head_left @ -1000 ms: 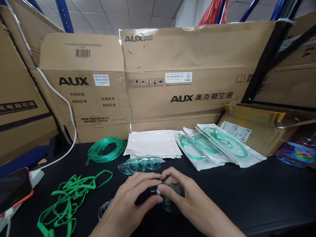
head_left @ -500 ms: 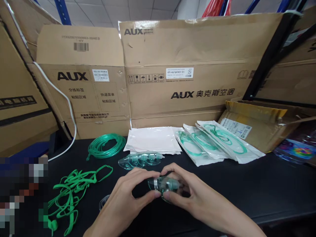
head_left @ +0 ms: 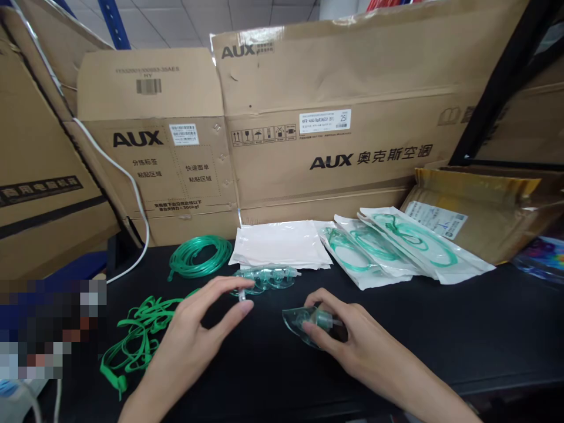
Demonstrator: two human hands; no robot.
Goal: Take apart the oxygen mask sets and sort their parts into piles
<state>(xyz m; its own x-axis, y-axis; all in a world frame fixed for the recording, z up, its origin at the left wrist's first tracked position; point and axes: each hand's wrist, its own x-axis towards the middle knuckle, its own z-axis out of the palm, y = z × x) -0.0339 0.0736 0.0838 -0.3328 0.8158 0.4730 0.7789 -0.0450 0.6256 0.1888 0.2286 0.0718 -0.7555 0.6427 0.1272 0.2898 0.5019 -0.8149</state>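
My right hand (head_left: 337, 329) grips a clear green oxygen mask (head_left: 296, 322) by its connector end, fingers above and thumb across its front. The mask's pointed end faces left. To the left, my left hand (head_left: 211, 320) pinches a small silvery strip (head_left: 242, 295) between thumb and forefinger, apart from the mask. Just behind those fingertips lies a row of nested clear green masks (head_left: 275, 277), partly covered by the left hand. Beside my left wrist, a tangle of green elastic straps (head_left: 138, 329) lies on the black table (head_left: 423, 341).
Coiled green tubing (head_left: 200, 257) sits at the back left. White packets (head_left: 279, 244) are stacked at the back middle, with clear-fronted pouches of green tubing (head_left: 409, 238) to their right. Cardboard panels (head_left: 361, 76) wall off the back; an open carton (head_left: 476, 217) stands right.
My left hand has come away from the mask and moved left with the silvery strip, which was on the mask earlier. My right hand still holds the mask. The camera view shifted slightly.
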